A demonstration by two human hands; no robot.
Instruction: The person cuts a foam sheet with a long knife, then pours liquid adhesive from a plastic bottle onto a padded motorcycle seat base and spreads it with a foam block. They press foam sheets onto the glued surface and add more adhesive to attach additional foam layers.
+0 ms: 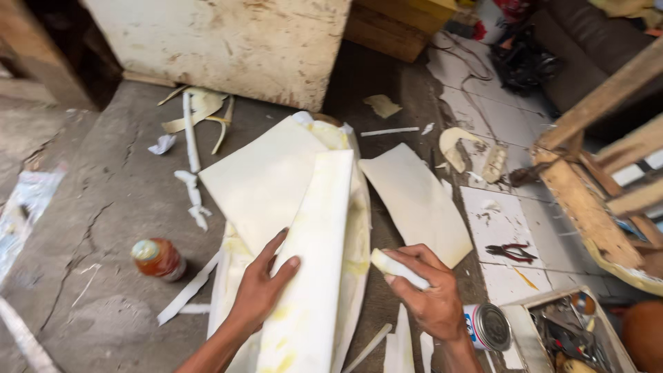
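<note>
1. Looking down from the head camera, the left hand point(261, 283) lies flat with fingers spread on a long white foam strip point(311, 262), thumb hooked over its right edge. The strip sits on top of a stack of bigger foam sheets point(262, 179) on the concrete floor point(103, 207), so the foam is right under that hand and runs away from the person.
2. The right hand point(428, 293) is just right of the strip, closed around a small off-white foam piece point(399, 269) that pokes out left toward the strip. It doesn't seem to touch the strip, but it's close.
3. Another loose foam panel point(418, 200) lies just beyond the right hand, with thin foam scraps point(190, 148) scattered further off to the left.
4. Containers: a small bottle with orange contents point(159, 259) lies on the floor left of the stack. A metal can point(487, 326) lies on its side right by the right wrist. A shallow box point(525, 338) in the lower right corner holds a jumble of tools, too cluttered to sort out.
5. Red-handled pliers point(512, 252) sit on the tiled patch near the box.
6. Cut off or unclear: the near end of the strip runs out the bottom edge, the wooden frame point(594, 173) on the right is only partly in shot, and yellowish stains on the foam could be glue, can't tell.
</note>
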